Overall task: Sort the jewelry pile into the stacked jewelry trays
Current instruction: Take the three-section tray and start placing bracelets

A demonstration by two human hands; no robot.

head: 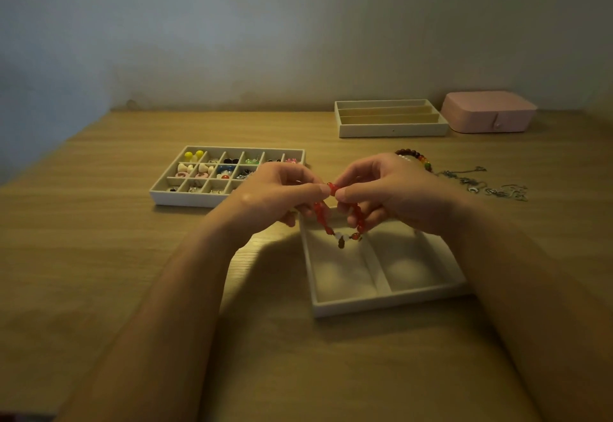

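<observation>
A red beaded bracelet point(321, 215) with a pale bead and a small dark charm hangs between both hands. My left hand point(282, 193) pinches its top from the left, and my right hand point(388, 189) pinches it from the right. The loop dangles just above the far edge of a white two-compartment tray point(384, 302), whose compartments hold nothing. Left of my hands lies a gridded tray point(166, 196) with earrings and small pieces in its cells. A multicoloured bead bracelet point(421, 157) and several silver chains point(481, 182) lie on the table behind my right hand.
A long-slotted white tray point(391, 130) stands at the back right, holding nothing visible. A shut pink jewelry box point(487, 111) sits beside it against the wall. Everything rests on a wooden table point(99, 255).
</observation>
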